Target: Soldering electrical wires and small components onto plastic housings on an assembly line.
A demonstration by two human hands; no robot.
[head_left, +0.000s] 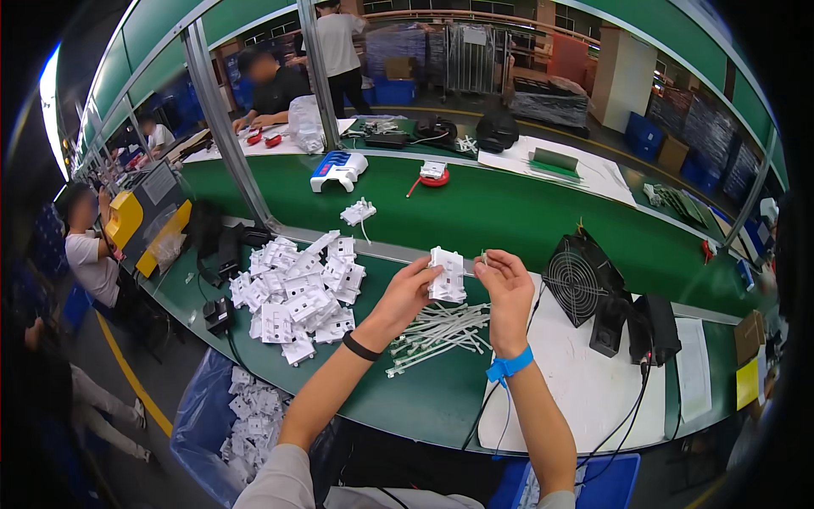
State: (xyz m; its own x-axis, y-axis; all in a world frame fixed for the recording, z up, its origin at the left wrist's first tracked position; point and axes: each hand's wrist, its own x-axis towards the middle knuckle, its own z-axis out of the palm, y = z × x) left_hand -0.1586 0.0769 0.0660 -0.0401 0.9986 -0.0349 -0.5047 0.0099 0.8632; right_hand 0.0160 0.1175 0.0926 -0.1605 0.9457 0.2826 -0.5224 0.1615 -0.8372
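My left hand grips a white plastic housing by its left side, raised over the bench. Close to its right edge, my right hand pinches a small pale piece between thumb and fingertips; its kind is too small to make out. Below both hands lies a loose bunch of thin white leads with small ends. A heap of similar white plastic housings covers the bench to the left. One more housing, with a white lead trailing from it, rests on the green conveyor belt beyond.
A black fan and black boxes with cables stand right, by a white sheet. A blue bin of white parts sits below left. A metal post rises at left. Co-workers sit across the belt and farther left.
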